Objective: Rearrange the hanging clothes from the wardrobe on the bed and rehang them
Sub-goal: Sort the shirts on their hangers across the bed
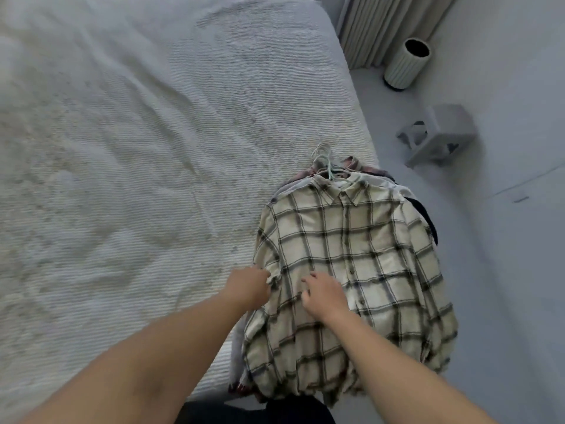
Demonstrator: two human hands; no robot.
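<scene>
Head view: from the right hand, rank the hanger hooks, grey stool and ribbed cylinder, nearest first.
From the right hand on the plaid shirt:
1. Hanger hooks, at the collar, straight ahead.
2. Grey stool, tipped on the floor, right.
3. Ribbed cylinder, by the curtain, far right.

Cream shirt (pixel 351 258) with black plaid checks, pale grey-white ribbed bedspread (pixel 137 148), mint-green hangers (pixel 328 166)
</scene>
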